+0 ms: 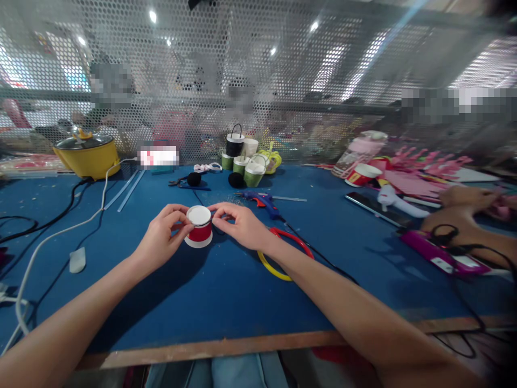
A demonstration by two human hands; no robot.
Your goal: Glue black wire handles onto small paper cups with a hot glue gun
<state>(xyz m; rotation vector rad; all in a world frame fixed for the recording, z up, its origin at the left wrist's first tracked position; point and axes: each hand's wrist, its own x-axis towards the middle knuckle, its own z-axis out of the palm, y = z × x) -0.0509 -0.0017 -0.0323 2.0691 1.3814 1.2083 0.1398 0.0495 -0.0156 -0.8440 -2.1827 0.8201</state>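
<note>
A small red and white paper cup [200, 234] stands on the blue table in front of me, its round white end facing up. Around its upper rim runs a thin black cord [218, 232], part of which shows below my right fingers. My left hand [169, 229] grips the cup's left side, thumb and fingers at the rim. At the right side of the rim, my right hand [241, 225] is closed in a pinch, seemingly on the cord; its fingertips partly hide it. Behind the hands lie pliers [177, 181] and black round pieces [194, 179].
A blue glue gun [262, 202] and a red-yellow ring [278, 274] lie by my right arm. Small green cups [254, 171] stand behind. A yellow pot [86, 156] is at left; another person's arm [464, 226], a phone [377, 210] and a purple power strip [440, 253] are at right.
</note>
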